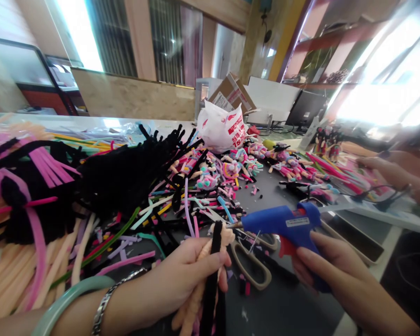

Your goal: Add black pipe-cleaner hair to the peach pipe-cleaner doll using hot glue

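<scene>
My left hand [185,275] grips a bundle of a black pipe cleaner [212,280] and a peach pipe cleaner [199,275], bent into a small figure. My right hand [336,275] is wrapped around the handle of a blue hot glue gun [283,224], whose nozzle points left, close to the top of the peach figure. Beneath the glue gun lie beige-handled scissors [252,266] on the dark tabletop. Loose chenille pieces are strewn near both hands, and a jade bangle [68,298] and a silver bracelet [105,303] circle my left wrist.
Heaped black pipe cleaners [126,177] and peach stems [14,275] fill the left. Small pipe-cleaner dolls [210,172] lie in a heap ahead, by a white plastic bag [221,128] and a cardboard box [233,93]. A co-worker's hand [388,170] works at the right.
</scene>
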The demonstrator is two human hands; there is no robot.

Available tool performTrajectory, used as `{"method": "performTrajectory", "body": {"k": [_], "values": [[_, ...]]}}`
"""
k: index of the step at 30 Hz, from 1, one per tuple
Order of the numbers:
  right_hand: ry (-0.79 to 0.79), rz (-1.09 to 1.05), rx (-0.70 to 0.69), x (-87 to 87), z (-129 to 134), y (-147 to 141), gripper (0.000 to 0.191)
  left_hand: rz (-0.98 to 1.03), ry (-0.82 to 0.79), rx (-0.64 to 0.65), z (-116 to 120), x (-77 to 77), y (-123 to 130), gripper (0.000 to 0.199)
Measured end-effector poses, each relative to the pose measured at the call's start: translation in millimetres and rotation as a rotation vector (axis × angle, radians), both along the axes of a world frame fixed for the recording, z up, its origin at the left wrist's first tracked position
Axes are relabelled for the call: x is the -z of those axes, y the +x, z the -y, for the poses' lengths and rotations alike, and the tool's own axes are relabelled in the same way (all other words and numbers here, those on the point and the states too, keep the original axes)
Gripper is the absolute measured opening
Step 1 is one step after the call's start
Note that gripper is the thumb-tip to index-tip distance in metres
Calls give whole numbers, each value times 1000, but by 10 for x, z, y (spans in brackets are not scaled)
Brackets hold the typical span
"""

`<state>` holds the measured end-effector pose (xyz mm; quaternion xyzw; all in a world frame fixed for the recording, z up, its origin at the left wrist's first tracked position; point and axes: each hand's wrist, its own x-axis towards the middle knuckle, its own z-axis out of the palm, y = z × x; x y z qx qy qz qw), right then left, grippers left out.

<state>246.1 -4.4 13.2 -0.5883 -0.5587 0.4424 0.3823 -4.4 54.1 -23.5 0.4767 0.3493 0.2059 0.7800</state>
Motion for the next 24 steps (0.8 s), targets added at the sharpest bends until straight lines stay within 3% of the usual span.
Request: {"method": "performTrajectory", "body": {"k": [9, 15, 24], "values": [[-57, -15, 100, -4, 22, -121, 35, 19, 60, 10, -10, 161, -4, 28], [-112, 21, 17, -8, -8, -65, 41, 1, 74, 35, -23, 146, -3, 30], [-96, 39, 56, -31, 16, -81, 39, -24, 91, 37, -19, 152, -12, 34]]}}
